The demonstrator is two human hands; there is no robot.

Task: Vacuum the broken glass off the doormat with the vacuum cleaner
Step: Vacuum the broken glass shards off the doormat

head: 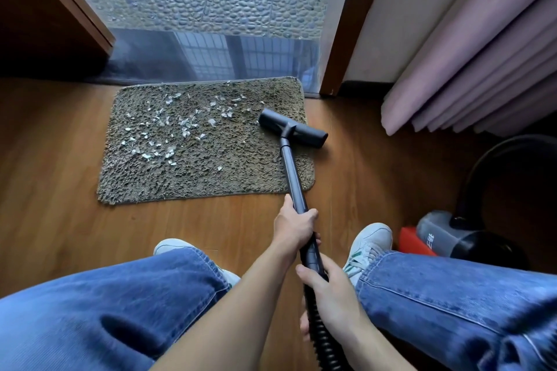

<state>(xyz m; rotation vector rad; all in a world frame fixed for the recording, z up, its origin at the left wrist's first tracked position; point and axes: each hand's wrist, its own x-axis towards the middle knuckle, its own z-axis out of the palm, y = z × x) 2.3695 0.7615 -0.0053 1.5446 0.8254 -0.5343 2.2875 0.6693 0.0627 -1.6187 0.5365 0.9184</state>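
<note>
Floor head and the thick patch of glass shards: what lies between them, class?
Head view: a strip of the doormat and its shag pile, with a few stray shards, separates the floor head from the thick patch of glass shards.

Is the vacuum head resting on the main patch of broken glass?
No, the vacuum head sits at the right edge of the doormat, partly over the wood floor, with the broken glass scattered to its left.
</note>
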